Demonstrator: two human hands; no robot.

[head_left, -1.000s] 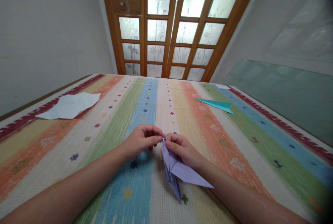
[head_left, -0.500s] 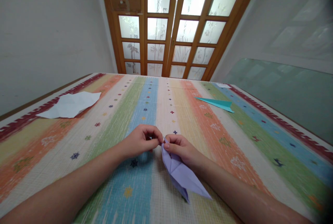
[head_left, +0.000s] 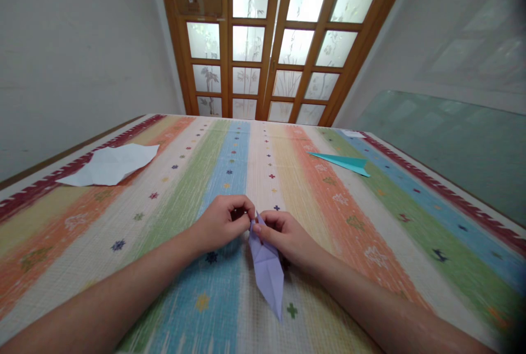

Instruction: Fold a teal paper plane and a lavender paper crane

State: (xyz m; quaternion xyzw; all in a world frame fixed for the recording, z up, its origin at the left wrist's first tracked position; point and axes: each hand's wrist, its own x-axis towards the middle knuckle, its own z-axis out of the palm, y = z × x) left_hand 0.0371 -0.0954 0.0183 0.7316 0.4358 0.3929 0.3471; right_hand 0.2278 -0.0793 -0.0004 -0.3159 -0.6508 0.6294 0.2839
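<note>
Folded lilac paper (head_left: 267,272) is being pinched at its far tip between both hands, low over the striped mat (head_left: 184,195) near the person's edge of it. The left hand (head_left: 219,225) is being closed with thumb and forefinger on the tip from one side, and the right hand (head_left: 283,233) is being closed on the same tip from the other, so that the fingertips are nearly touching. The long pointed body of the paper is being left free, with its point aimed back toward the person and its lower end lying on or just above the mat (which of the two cannot be told).

Such a piece is being judged very light, thin and easily creased: stiff along its folds, limp across its flaps, and liable to tear or lose its shape if squeezed hard. A hold at the layered tip or along a folded ridge is being judged safest, with fingertips only.

Open room is being offered on every side. A white sheet (head_left: 109,165) is lying well apart at the far left, close to the dark red border, and a teal paper plane (head_left: 343,163) is lying well apart at the far right. The wooden doors (head_left: 271,41) are standing beyond the far edge.
</note>
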